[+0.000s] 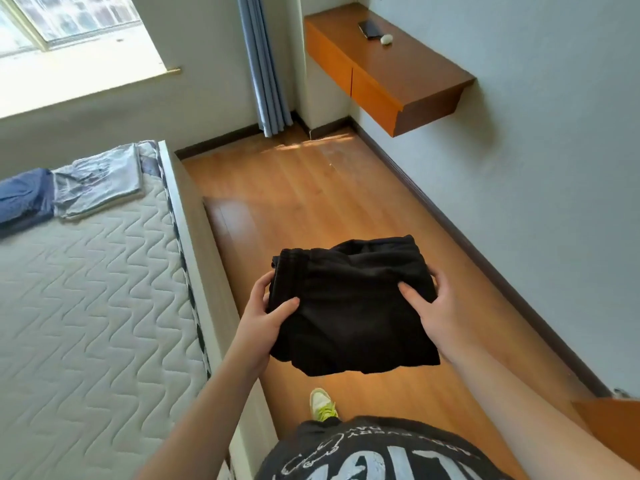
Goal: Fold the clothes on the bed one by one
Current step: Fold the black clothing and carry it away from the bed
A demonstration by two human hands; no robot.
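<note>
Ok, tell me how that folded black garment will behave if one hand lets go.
The black garment is probably floppy: its lower edge already sags below the left hand and right hand. Released on one side, it would likely droop and unfold. It seems light, since thumbs and fingers pinching its edges hold it level above the floor.

The bed (86,306) fills the left side, with a white quilted mattress top that has wavy stitching. At about ten o'clock on it lie two folded clothes, a light grey one (98,183) and a dark blue one (24,202), touching side by side. The wooden floor (277,188) runs down the middle, and one green and white shoe (322,405) stands on it at six o'clock. At one o'clock an orange-brown wall shelf (398,60) holds a dark flat thing (370,29) and a small white lump (386,39).
</note>
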